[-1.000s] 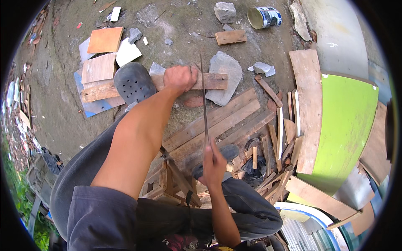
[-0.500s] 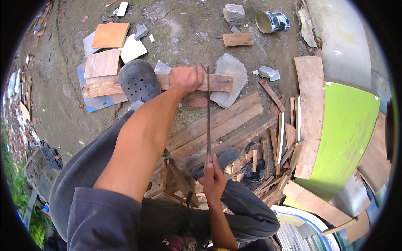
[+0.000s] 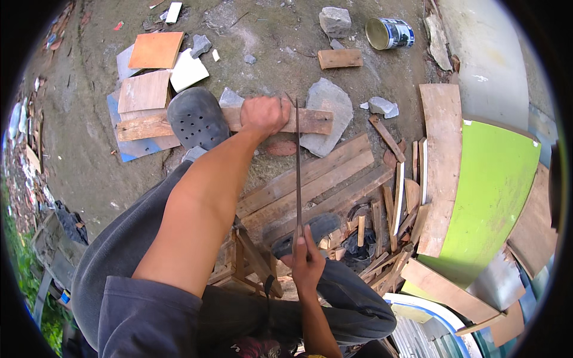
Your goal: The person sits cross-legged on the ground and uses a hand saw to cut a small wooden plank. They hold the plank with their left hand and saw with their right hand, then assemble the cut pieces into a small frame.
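Note:
My left hand (image 3: 265,114) is closed on a wooden plank (image 3: 316,122), pressing it from above. The plank's right end rests on a flat grey stone (image 3: 334,98). A dark clog (image 3: 199,118) on my foot stands across the plank left of that hand. In my right hand (image 3: 306,262), nearer to me, is the handle of a saw (image 3: 298,179). Its thin blade appears edge-on and crosses the plank just right of my left hand. How deep it sits in the wood is hidden.
Long boards (image 3: 310,173) and a heap of wood scraps (image 3: 382,227) lie right of my legs. A green panel (image 3: 495,197) is at the right. An open tin can (image 3: 390,33) lies on its side at the back, near a short wood block (image 3: 340,58).
The saw and my right hand have shifted slightly toward me. My left hand, the clog and the plank hold their places, apart from a small shift of the whole view.

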Action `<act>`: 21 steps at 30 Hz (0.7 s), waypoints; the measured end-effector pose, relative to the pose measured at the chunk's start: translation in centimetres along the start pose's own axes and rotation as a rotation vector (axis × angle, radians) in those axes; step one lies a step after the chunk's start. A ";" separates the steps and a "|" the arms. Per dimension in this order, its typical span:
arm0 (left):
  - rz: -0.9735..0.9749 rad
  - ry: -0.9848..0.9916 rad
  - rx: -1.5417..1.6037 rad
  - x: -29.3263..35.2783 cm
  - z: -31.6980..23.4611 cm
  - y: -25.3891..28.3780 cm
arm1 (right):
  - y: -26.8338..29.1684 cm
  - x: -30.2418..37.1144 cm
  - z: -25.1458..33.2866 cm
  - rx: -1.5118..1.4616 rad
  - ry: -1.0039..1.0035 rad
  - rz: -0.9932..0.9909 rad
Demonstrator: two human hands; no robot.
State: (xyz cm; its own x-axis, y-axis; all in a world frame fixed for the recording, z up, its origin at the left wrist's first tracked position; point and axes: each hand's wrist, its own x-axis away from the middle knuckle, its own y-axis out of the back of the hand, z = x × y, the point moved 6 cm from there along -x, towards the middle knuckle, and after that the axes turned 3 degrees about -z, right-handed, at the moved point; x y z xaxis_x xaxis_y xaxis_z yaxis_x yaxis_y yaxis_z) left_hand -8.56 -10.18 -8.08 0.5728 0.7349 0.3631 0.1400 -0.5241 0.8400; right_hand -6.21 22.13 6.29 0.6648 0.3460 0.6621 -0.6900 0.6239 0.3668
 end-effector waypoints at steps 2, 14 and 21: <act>0.007 0.006 0.012 0.4 0.0 -0.3 | -2.9 -5.5 1.8 0.015 0.092 -0.005; -0.064 -0.011 0.030 0.4 0.4 -0.5 | -0.1 -1.7 1.1 0.056 0.132 -0.011; -0.012 0.006 0.032 0.4 0.1 -0.8 | -4.7 -9.8 4.4 0.006 0.023 0.021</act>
State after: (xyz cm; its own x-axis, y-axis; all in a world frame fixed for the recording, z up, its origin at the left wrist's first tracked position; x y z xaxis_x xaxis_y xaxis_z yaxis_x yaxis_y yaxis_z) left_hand -8.37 -9.50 -8.70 0.5658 0.7440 0.3554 0.1728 -0.5285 0.8312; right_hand -10.81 12.71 0.96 0.6564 0.3755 0.6543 -0.7057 0.6122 0.3567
